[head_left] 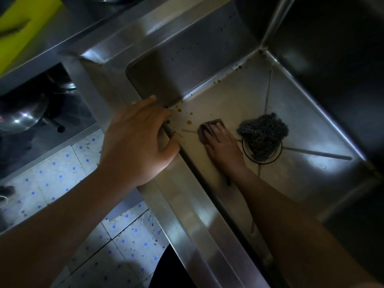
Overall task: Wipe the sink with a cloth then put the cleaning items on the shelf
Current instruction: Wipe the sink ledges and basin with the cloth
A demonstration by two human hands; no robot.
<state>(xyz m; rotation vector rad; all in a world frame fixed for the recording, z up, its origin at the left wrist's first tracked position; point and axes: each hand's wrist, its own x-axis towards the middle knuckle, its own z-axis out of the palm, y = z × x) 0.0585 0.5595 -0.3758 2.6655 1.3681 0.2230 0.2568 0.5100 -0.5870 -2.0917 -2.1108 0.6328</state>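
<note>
A deep steel sink (311, 113) fills the right half of the view. Its floor has orange-brown spots near the left corner. My right hand (223, 146) lies flat on the sink floor, with straight fingers pressing a small brownish cloth (204, 129) against the metal. A grey steel-wool scourer (262, 135) sits on the drain ring, just right of that hand. My left hand (139, 140) rests on the sink's front rim (187, 204), its fingers and thumb curled over the edge.
Left of the sink a lower shelf holds steel woks and pans (22, 115). A yellow-green board (22, 23) lies on the counter at the top left. Tiled floor (52, 183) shows below.
</note>
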